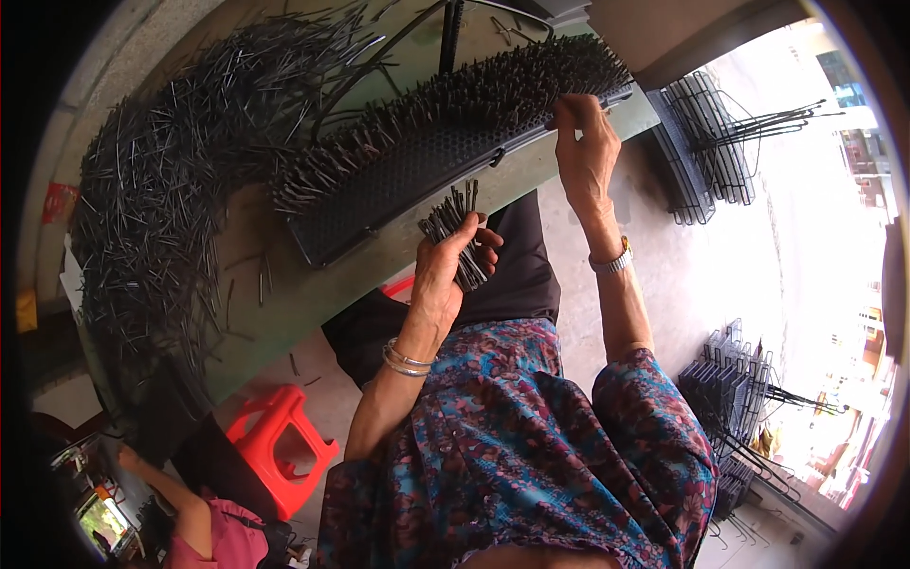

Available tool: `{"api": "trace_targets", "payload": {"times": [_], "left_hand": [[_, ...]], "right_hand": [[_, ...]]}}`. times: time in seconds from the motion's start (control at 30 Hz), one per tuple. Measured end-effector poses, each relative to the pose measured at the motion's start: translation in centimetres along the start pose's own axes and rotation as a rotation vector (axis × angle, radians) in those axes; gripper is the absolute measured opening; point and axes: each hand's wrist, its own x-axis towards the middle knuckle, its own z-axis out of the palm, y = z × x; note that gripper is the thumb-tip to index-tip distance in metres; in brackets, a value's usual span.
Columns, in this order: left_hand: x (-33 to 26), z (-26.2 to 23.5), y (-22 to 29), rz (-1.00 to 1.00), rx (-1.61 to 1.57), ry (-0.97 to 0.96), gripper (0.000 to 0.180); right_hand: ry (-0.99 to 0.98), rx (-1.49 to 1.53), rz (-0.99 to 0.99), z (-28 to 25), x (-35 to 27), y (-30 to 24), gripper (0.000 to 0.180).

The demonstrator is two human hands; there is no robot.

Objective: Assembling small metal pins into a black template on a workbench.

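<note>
My left hand is wrapped round a bundle of thin dark rods, their ends sticking up past the thumb. At the right end of a long black perforated rack, my right hand is bent down with its fingertips pinched together at the front edge. Whatever is between those fingertips is hidden. Many similar dark rods stand close together in the rack, mostly along its far side. Bare holes show along the near left part of it.
A large heap of loose dark rods covers the left of the glass-topped table. Below the table edge stands a red plastic stool. Black wire racks stand on the floor at right. Another person in a pink top is at lower left.
</note>
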Motion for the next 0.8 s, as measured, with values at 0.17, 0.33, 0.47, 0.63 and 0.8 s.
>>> {"api": "trace_targets", "payload": {"times": [0.17, 0.33, 0.47, 0.63, 0.8], "left_hand": [[0.0, 0.2, 0.1, 0.030, 0.020, -0.029, 0.028], [-0.1, 0.3, 0.2, 0.054, 0.036, -0.027, 0.028], [-0.3, 0.4, 0.1, 0.086, 0.057, -0.030, 0.028], [-0.9, 0.8, 0.6, 0.112, 0.103, -0.026, 0.028], [-1.0, 0.6, 1.0, 0.090, 0.174, -0.075, 0.028]], "right_hand": [[-0.105, 0.017, 0.000, 1.0, -0.5, 0.6, 0.007], [-0.203, -0.051, -0.047, 1.1, -0.3, -0.3, 0.006], [-0.328, -0.135, -0.079, 0.9, -0.5, -0.3, 0.008], [-0.404, 0.071, 0.177, -0.4, -1.6, -1.6, 0.021], [-0.843, 0.551, 0.431, -1.4, -3.3, -4.8, 0.027]]}}
